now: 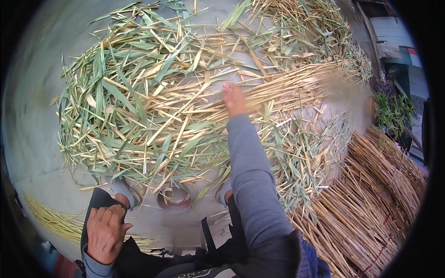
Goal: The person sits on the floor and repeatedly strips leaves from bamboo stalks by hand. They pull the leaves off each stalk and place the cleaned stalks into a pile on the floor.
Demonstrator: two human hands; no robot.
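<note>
The right hand [233, 99] reaches far forward, its grip closed around a bunch of long dry stalks [282, 88]; the bunch's far end blurs out to the right, and the fingers are hard to make out among the stems. The left hand [105, 231] rests flat and loosely open on a dark-clad knee [95, 204], holding nothing. Cut green leaves [134, 106] cover the concrete floor [37, 153], which lies bare at left. Tied stalk bundles [375, 185] crowd the right edge.

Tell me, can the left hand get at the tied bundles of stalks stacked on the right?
Probably not: the left hand rests on the knee at the far left, and the outstretched right arm lies between it and the tied bundles.
</note>
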